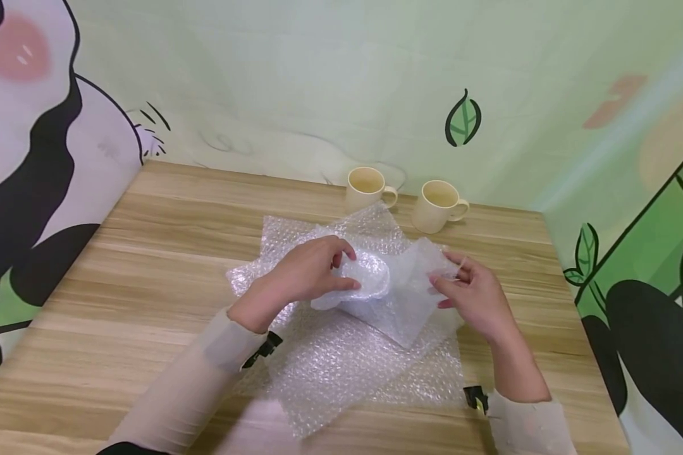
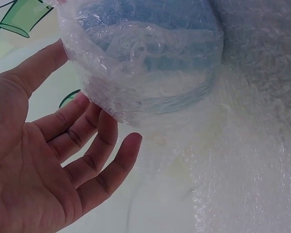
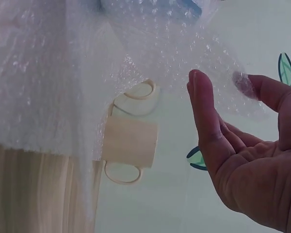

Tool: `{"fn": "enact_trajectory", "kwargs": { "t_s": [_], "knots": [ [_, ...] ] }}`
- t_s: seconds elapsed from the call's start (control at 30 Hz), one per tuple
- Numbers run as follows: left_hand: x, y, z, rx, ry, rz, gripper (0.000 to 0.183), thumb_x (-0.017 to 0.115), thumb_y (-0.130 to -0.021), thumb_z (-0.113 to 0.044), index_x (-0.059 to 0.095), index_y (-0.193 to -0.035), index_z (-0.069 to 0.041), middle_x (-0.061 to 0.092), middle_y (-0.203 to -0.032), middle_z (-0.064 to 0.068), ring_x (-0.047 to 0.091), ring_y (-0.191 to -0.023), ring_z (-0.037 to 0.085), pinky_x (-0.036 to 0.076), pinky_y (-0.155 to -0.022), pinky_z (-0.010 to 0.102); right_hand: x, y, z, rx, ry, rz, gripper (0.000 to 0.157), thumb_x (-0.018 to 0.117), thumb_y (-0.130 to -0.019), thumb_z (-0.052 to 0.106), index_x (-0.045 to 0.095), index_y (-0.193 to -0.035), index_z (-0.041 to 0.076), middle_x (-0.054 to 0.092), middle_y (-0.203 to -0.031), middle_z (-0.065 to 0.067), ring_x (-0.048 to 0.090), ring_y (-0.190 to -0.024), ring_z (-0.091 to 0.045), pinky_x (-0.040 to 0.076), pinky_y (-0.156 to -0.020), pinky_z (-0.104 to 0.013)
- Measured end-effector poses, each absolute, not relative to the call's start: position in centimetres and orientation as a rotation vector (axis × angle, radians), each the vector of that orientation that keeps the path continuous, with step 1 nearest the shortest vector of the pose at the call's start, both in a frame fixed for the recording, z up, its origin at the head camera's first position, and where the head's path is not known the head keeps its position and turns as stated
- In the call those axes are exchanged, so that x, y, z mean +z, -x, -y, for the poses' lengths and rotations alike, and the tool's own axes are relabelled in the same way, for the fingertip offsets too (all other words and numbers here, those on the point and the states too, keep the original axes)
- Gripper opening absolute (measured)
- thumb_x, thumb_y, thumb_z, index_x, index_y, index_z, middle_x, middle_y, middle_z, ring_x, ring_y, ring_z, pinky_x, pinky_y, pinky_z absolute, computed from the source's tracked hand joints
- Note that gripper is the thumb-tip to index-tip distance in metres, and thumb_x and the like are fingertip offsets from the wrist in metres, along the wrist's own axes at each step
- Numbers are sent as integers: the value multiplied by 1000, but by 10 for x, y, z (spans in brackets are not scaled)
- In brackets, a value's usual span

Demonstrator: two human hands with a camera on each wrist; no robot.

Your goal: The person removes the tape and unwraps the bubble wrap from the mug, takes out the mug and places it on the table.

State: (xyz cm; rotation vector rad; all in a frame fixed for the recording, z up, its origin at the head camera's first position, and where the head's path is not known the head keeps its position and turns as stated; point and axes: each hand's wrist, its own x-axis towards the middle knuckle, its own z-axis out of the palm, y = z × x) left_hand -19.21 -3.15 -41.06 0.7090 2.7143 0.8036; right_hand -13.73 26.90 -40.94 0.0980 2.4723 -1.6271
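Note:
A pale blue, rounded object point(image 1: 372, 276) lies wrapped in clear bubble wrap, its exact kind blurred by the layers. My left hand point(image 1: 304, 272) holds its left side between thumb and fingers. In the left wrist view, the bluish body point(image 2: 179, 53) shows through the wrap, with fingertips against its lower edge. On the right, my right hand point(image 1: 480, 300) pinches the loose end of the bubble wrap sheet point(image 1: 412, 291) and lifts it off the layers below. The right wrist view has this film point(image 3: 184, 58) covering one fingertip.
More bubble wrap sheets point(image 1: 330, 366) lie stacked crosswise under the wrapped object on the wooden table point(image 1: 165, 272). Two cream mugs point(image 1: 360, 196) point(image 1: 430, 215) stand behind them near the back edge, handles to the right. A printed backdrop point(image 1: 296, 76) rises around the table.

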Motion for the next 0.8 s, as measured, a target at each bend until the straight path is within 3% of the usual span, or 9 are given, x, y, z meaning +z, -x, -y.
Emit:
{"fn": "enact_trajectory", "kwargs": {
  "t_s": [0.27, 0.63, 0.8],
  "knots": [
    [-412, 193, 32, 803, -709, -2713, 49, 85, -84, -42, 69, -123, -16, 63, -96, 1, 54, -80, 16, 47, -71, 30, -413, 135, -272, -1622, -235, -2518, 44, 71, -100, 23, 62, -136, 0, 74, -122, -20, 75, -84, -5, 64, -73, -29],
    [-411, 193, 32, 812, -702, -2704, 49, 86, -84, -42, 69, -123, -16, 63, -97, 1, 55, -80, 16, 47, -71, 30, -424, 134, -283, -1710, -367, -2561, 40, 74, -96, 11, 65, -132, -3, 77, -92, 5, 70, -70, -5, 64, -69, -26],
    [-411, 193, 33, 812, -709, -2707, 49, 86, -84, -41, 69, -123, -16, 62, -97, 0, 55, -81, 16, 47, -71, 30, -430, 135, -288, -1694, -430, -2580, 41, 75, -95, 12, 65, -132, -3, 75, -89, 8, 69, -69, -4, 63, -68, -24]
  ]
}}
